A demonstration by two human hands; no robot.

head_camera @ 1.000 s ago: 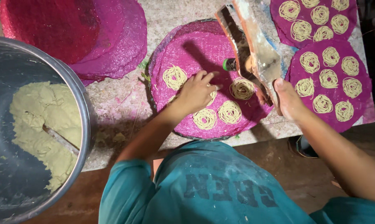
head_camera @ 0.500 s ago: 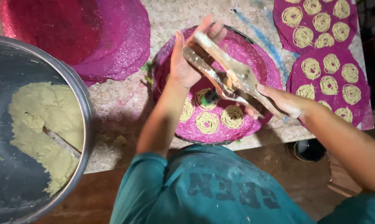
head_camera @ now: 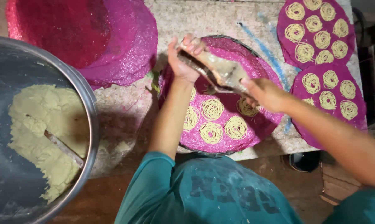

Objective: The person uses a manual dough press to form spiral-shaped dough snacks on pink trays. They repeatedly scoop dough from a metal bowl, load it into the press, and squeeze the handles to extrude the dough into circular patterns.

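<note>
Hands meet over the middle mat (head_camera: 254, 124) at the desk's (head_camera: 220, 18) near edge: the left hand (head_camera: 183, 62) and the right hand (head_camera: 264, 93) each close their fingers on one end of a press (head_camera: 218, 70), held above the mat. Noodle coils (head_camera: 225, 120) lie on it. Two filled mats (head_camera: 324, 54) sit toward the right edge, empty mats (head_camera: 125, 45) toward the left. A bowl (head_camera: 88, 108) of dough (head_camera: 34, 128) stands at the left.

Left hand (head_camera: 182, 62) and right hand (head_camera: 265, 92) grip a dough press (head_camera: 220, 70) over a pink mat (head_camera: 258, 124) of noodle coils (head_camera: 212, 108).
</note>
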